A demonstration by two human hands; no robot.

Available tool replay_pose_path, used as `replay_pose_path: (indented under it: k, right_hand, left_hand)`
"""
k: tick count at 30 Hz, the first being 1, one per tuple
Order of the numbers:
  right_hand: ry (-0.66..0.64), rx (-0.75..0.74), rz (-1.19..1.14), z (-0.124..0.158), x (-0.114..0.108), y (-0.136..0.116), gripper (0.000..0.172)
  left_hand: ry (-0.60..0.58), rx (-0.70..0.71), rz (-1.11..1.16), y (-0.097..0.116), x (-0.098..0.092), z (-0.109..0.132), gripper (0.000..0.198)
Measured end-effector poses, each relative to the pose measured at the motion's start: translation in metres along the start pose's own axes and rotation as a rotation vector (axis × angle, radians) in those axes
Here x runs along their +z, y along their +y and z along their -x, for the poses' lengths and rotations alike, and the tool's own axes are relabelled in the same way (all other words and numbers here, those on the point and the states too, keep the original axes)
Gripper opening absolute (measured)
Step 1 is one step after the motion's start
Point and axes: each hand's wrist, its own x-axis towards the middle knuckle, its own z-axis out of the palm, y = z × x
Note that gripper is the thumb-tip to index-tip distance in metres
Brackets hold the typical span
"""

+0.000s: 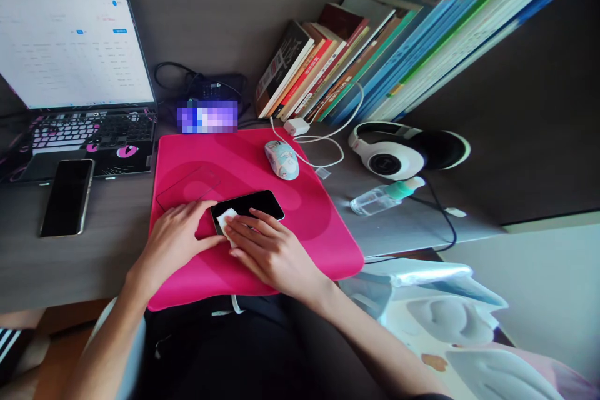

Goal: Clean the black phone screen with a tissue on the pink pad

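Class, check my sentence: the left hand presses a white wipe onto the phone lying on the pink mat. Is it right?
Not quite: the side is wrong. The head view shows the right hand pressing the white wipe onto the phone lying on the pink mat.

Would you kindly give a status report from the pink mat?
Left hand at left end of phone; right hand pressing white wipe on it. Thin clear sheet nearby, not overlapping phone.

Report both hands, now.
Left hand: holding the phone on the pink mat by its left end.
Right hand: holding a white wipe against that phone's screen.
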Motion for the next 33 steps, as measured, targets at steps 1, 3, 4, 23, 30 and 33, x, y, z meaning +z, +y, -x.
replay_pose_path:
  k: [1, 3, 4, 23, 30, 33]
  right_hand:
    - [0.001, 0.002, 0.011, 0.002, -0.002, 0.001, 0.037]
    - [0.003, 0.012, 0.041, 0.007, -0.005, 0.003, 0.038]
    - [0.010, 0.016, 0.057, 0.010, -0.007, 0.004, 0.037]
    - [0.258, 0.246, 0.197, 0.032, -0.009, 0.027, 0.025]
    - [0.197, 0.301, 0.140, 0.030, -0.005, 0.036, 0.029]
    - [0.165, 0.294, 0.131, 0.024, -0.004, 0.041, 0.031]
  left_hand:
    - [0.006, 0.002, -0.001, 0.000, 0.000, 0.000, 0.063]
    - [0.013, 0.006, 0.002, 0.000, 0.000, 0.000, 0.064]
    - [0.015, 0.006, 0.007, 0.001, -0.001, 0.000, 0.064]
    - [0.029, 0.028, 0.020, 0.000, 0.001, 0.000, 0.065]
    - [0.034, 0.041, 0.017, 0.000, 0.003, 0.001, 0.064]
    - [0.039, 0.046, 0.016, 0.000, 0.004, 0.001, 0.065]
